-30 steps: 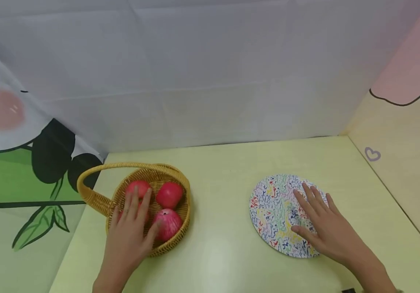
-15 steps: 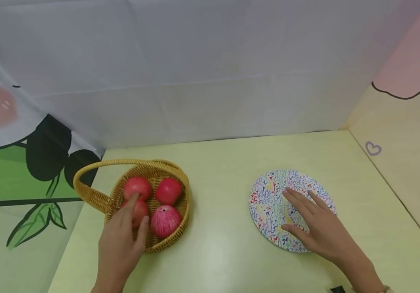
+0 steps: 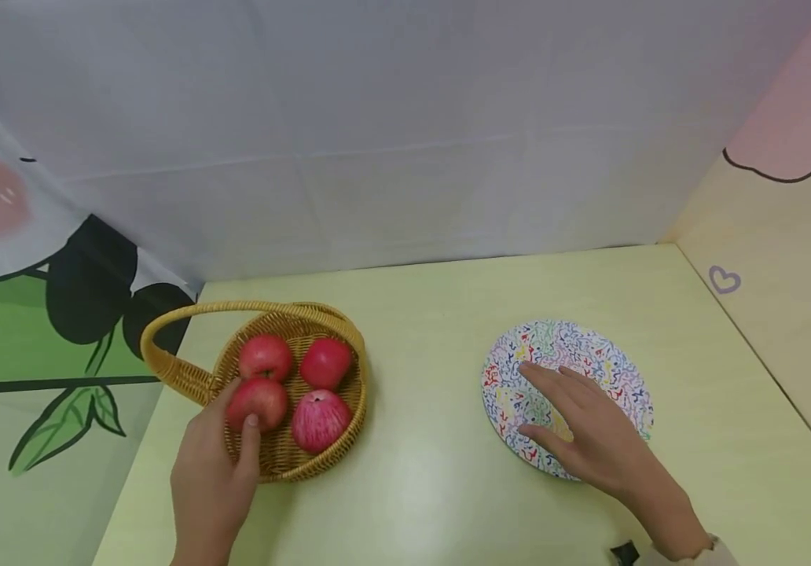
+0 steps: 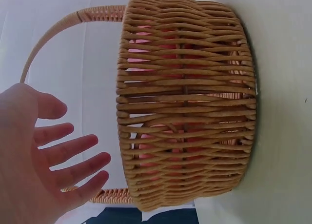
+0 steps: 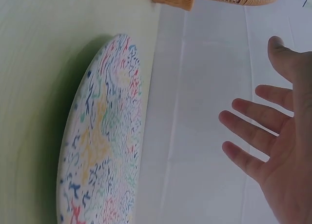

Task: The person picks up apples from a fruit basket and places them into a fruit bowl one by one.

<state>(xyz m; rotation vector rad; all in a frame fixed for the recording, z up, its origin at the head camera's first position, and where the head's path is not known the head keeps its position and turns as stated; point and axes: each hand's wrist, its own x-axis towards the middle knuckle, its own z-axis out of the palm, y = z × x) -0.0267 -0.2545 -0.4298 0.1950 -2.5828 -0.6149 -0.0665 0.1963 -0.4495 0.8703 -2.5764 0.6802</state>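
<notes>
In the head view a wicker basket (image 3: 200,385) with a tall handle holds several red fruits. A red apple (image 3: 257,405) lies at its near left, and another apple (image 3: 266,358) behind it. A pink striped fruit (image 3: 321,420) and a darker red fruit (image 3: 325,363) lie to the right. My left hand (image 3: 211,472) hovers over the basket's near left rim, its thumb overlapping the near apple. The left wrist view shows its fingers (image 4: 78,168) spread, with nothing between them. My right hand (image 3: 592,432) hovers, fingers spread, above a round board (image 3: 618,365) with multicoloured squiggles.
The pale yellow-green table (image 3: 420,377) lies between basket and board. A white cloth wall (image 3: 405,157) rises behind it. On the right stands a cream and pink panel (image 3: 794,259), and a small black item (image 3: 625,553) shows by the right sleeve.
My left hand has drawn back from over the fruits toward the basket's near left side, uncovering the near apple. My right hand has shifted left over the board.
</notes>
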